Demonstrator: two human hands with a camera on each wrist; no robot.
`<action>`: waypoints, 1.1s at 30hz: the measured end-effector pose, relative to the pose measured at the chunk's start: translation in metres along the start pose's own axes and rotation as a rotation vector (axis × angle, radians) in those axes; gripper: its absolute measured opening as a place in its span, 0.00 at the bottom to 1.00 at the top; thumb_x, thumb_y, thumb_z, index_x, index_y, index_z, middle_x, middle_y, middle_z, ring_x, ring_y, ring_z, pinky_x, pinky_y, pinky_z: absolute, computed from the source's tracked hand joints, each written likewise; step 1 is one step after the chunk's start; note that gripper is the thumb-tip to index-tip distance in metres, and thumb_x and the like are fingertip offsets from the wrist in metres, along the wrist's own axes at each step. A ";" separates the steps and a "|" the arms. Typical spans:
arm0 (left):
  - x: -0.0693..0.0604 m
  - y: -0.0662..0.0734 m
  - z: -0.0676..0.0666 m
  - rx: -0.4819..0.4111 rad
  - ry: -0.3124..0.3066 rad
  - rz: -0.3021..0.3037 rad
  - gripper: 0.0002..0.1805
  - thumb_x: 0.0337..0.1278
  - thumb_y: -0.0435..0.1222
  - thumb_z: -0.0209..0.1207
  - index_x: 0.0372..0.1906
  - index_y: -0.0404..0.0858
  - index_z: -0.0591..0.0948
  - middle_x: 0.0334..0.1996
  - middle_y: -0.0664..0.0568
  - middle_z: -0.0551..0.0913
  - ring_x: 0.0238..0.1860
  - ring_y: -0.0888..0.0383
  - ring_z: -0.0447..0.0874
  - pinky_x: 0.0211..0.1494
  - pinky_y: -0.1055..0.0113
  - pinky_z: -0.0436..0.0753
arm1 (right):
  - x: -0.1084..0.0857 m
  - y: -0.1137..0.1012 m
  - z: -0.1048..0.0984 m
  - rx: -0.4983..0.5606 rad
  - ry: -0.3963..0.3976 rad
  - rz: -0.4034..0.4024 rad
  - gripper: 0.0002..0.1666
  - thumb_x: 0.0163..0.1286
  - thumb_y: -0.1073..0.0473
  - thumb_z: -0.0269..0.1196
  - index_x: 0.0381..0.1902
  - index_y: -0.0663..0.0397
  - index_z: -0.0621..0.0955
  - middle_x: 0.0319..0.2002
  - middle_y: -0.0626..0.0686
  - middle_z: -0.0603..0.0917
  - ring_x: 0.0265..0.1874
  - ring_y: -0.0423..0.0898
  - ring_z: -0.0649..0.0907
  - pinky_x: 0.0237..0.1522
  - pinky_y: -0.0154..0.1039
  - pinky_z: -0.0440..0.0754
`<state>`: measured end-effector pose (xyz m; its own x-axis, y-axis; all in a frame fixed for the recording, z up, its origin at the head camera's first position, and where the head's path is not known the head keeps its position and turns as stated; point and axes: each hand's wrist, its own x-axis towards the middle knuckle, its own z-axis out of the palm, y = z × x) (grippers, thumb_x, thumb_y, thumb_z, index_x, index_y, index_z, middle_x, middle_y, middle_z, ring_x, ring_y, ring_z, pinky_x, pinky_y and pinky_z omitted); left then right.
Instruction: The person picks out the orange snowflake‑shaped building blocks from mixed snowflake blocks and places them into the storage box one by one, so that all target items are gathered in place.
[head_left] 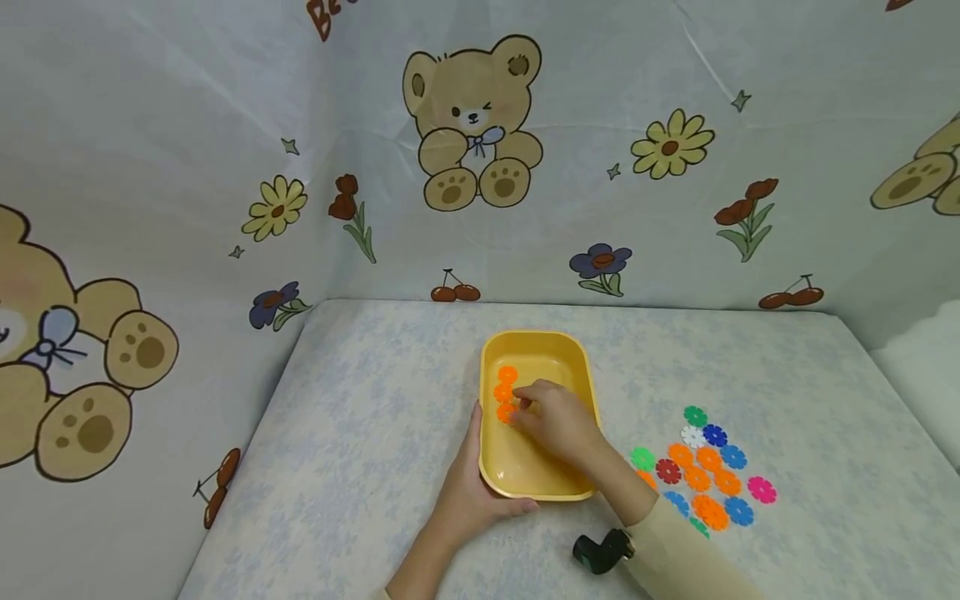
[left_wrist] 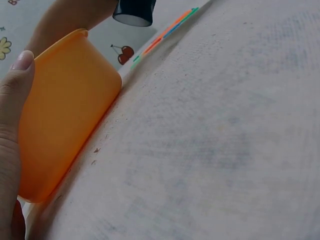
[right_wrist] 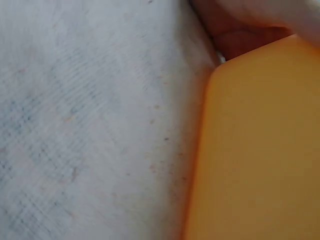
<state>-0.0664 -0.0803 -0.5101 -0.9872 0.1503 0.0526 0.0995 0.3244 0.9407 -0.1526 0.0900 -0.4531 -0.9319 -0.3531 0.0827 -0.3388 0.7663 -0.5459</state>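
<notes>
A yellow tray [head_left: 536, 492] stands on the table, its outer wall filling much of the left wrist view [left_wrist: 65, 110] and the right wrist view [right_wrist: 260, 150]. My left hand [head_left: 468, 500] grips its near left corner, fingers along the left side and thumb at the near edge; the thumb side of that hand [left_wrist: 9, 120] shows in the left wrist view. Inside the tray, three orange notched discs [head_left: 504, 392] form a column near the left wall. My right hand [head_left: 561, 423] reaches over them, bent thumb and forefinger apart at the lower discs, holding nothing visible.
Right of the tray lies a loose group of flat notched discs [head_left: 697, 477] in orange, blue, green, red, pink and white. A black wrist camera [head_left: 602, 552] sits by the right sleeve [head_left: 678, 554]. Behind the table [head_left: 360, 433] hangs a cloth printed with bears and flowers [head_left: 472, 125].
</notes>
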 end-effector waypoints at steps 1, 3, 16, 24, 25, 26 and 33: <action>0.000 0.000 0.000 -0.002 0.002 -0.001 0.77 0.30 0.54 0.81 0.80 0.57 0.35 0.80 0.64 0.43 0.78 0.61 0.52 0.77 0.48 0.61 | -0.003 -0.001 -0.005 0.007 0.016 -0.001 0.17 0.62 0.54 0.72 0.48 0.53 0.87 0.34 0.43 0.83 0.30 0.40 0.77 0.36 0.35 0.79; 0.000 -0.001 0.000 0.001 0.007 0.007 0.77 0.30 0.54 0.81 0.80 0.58 0.35 0.80 0.63 0.43 0.78 0.60 0.52 0.76 0.48 0.62 | -0.008 -0.001 -0.015 0.022 0.048 0.000 0.19 0.62 0.53 0.72 0.50 0.52 0.86 0.36 0.43 0.84 0.28 0.40 0.76 0.33 0.33 0.78; 0.000 -0.005 0.001 -0.020 0.012 0.066 0.80 0.27 0.50 0.83 0.80 0.57 0.34 0.81 0.58 0.44 0.80 0.55 0.50 0.78 0.58 0.59 | -0.060 0.063 -0.085 -0.036 0.170 0.105 0.20 0.68 0.56 0.67 0.58 0.49 0.82 0.42 0.50 0.84 0.25 0.44 0.70 0.20 0.29 0.72; 0.001 -0.007 0.001 -0.041 0.004 0.077 0.80 0.27 0.48 0.83 0.79 0.60 0.34 0.81 0.58 0.44 0.80 0.55 0.50 0.78 0.64 0.58 | -0.093 0.117 -0.102 -0.054 0.078 0.236 0.24 0.72 0.54 0.63 0.63 0.54 0.78 0.48 0.56 0.82 0.23 0.43 0.69 0.18 0.32 0.69; 0.001 -0.007 0.001 -0.046 0.002 0.081 0.80 0.28 0.48 0.83 0.79 0.60 0.34 0.81 0.57 0.44 0.80 0.55 0.50 0.78 0.63 0.58 | -0.097 0.123 -0.103 -0.050 0.055 0.246 0.24 0.72 0.54 0.63 0.63 0.54 0.78 0.48 0.56 0.82 0.23 0.43 0.70 0.19 0.32 0.70; 0.002 -0.007 0.001 -0.052 0.000 0.084 0.80 0.28 0.48 0.83 0.80 0.60 0.34 0.81 0.57 0.44 0.80 0.55 0.50 0.78 0.63 0.58 | -0.101 0.129 -0.104 -0.050 0.028 0.249 0.24 0.72 0.54 0.63 0.63 0.55 0.78 0.48 0.56 0.82 0.24 0.42 0.70 0.19 0.32 0.70; 0.002 -0.006 0.001 -0.073 -0.011 0.089 0.80 0.28 0.46 0.83 0.79 0.60 0.34 0.81 0.57 0.44 0.80 0.54 0.50 0.79 0.59 0.58 | -0.117 0.155 -0.106 -0.049 -0.149 0.268 0.26 0.66 0.55 0.68 0.61 0.53 0.80 0.45 0.53 0.80 0.25 0.40 0.70 0.23 0.31 0.70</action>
<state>-0.0685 -0.0806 -0.5160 -0.9735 0.1857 0.1337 0.1770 0.2410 0.9543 -0.1102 0.3065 -0.4591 -0.9608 -0.2072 -0.1841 -0.0929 0.8665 -0.4904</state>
